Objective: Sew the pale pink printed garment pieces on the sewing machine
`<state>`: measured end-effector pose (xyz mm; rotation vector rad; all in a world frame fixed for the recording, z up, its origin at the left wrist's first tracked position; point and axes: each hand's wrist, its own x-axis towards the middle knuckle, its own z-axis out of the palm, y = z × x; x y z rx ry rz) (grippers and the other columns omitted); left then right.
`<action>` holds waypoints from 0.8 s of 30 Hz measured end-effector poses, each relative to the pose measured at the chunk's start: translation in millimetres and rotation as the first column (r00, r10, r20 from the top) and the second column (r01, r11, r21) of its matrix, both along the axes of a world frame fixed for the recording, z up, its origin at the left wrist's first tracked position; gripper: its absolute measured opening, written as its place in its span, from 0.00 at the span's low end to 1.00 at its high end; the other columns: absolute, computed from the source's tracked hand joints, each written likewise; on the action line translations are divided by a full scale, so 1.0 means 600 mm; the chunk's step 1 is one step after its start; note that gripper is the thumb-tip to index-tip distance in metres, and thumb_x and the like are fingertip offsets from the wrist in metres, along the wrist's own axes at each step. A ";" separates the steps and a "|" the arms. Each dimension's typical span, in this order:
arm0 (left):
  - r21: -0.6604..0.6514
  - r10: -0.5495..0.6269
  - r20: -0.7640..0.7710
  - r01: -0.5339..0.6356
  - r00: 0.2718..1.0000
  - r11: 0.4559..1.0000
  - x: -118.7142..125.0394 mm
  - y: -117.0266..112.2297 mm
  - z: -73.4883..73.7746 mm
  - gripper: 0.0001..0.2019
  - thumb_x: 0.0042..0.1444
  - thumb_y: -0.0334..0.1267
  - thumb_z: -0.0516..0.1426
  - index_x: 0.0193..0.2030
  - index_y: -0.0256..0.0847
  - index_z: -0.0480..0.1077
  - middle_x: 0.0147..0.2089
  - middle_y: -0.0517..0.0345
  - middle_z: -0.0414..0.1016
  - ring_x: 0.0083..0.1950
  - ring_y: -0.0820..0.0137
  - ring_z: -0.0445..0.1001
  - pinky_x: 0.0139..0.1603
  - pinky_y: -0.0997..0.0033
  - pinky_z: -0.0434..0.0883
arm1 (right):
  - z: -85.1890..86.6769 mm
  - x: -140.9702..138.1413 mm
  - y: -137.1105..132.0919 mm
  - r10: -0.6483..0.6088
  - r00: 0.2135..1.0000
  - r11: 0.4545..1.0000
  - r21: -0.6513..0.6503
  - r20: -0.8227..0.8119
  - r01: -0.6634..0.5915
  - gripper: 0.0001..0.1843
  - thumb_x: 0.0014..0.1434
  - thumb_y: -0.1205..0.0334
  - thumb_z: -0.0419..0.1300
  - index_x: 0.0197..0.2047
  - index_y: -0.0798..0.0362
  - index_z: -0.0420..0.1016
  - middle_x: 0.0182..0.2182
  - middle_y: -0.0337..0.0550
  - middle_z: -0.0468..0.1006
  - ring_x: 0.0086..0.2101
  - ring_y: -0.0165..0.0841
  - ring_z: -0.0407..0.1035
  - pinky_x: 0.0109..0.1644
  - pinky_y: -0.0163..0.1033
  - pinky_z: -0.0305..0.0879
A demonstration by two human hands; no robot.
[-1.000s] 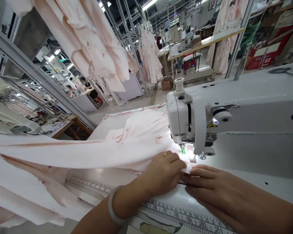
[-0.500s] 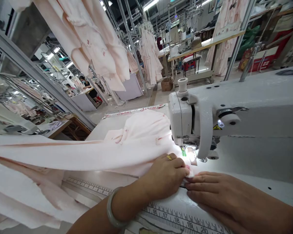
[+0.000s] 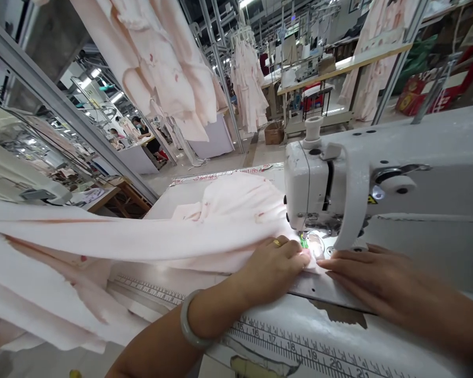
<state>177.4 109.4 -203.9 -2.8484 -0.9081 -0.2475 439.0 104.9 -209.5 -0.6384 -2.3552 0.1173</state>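
Observation:
A long piece of pale pink fabric [image 3: 150, 239] runs from the lower left across the table to the needle of a white sewing machine [image 3: 378, 173]. My left hand [image 3: 274, 268], with a ring and a pale bangle on the wrist, lies curled on the fabric's end just in front of the presser foot [image 3: 305, 242], fingers pressing the cloth down. My right hand [image 3: 378, 286] lies flat on the machine bed to the right of the needle, fingers stretched toward the fabric edge and slightly blurred.
A printed ruler strip [image 3: 299, 349] runs along the table's near edge. Pink garments [image 3: 169, 68] hang from overhead rails. Other work tables [image 3: 339, 65], a cardboard box [image 3: 275, 134] and seated people [image 3: 137, 128] lie further back.
Both hands have slid forward toward the needle with the fabric end. The right hand moved up beside the presser foot, uncovering the table's worn edge. The camera shifted slightly.

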 end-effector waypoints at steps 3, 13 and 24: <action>-0.006 -0.007 -0.007 0.007 1.000 1.000 0.001 -0.001 0.002 0.11 0.77 0.29 0.55 0.60 0.38 0.76 0.50 0.51 0.81 0.51 0.63 0.78 0.52 0.64 0.74 | -0.015 0.003 0.003 -0.008 0.999 1.000 -0.006 0.040 0.008 0.18 0.80 0.61 0.52 0.54 0.44 0.85 0.44 0.42 0.89 0.36 0.40 0.84 0.41 0.48 0.78; 0.009 -0.031 0.043 0.030 0.999 0.999 -0.002 0.000 -0.002 0.08 0.75 0.30 0.54 0.49 0.39 0.75 0.44 0.53 0.81 0.47 0.64 0.77 0.48 0.64 0.72 | -0.007 -0.008 -0.005 0.049 0.995 0.990 -0.135 0.082 -0.038 0.18 0.81 0.61 0.51 0.51 0.45 0.85 0.39 0.42 0.85 0.35 0.36 0.80 0.38 0.43 0.73; 0.095 -0.131 0.024 0.128 0.991 0.987 0.003 -0.003 0.000 0.13 0.78 0.29 0.52 0.46 0.38 0.78 0.47 0.54 0.83 0.47 0.67 0.78 0.53 0.65 0.73 | 0.002 -0.011 -0.010 0.077 0.992 0.991 -0.115 0.097 -0.066 0.21 0.83 0.60 0.48 0.47 0.46 0.83 0.40 0.42 0.85 0.38 0.38 0.78 0.45 0.45 0.71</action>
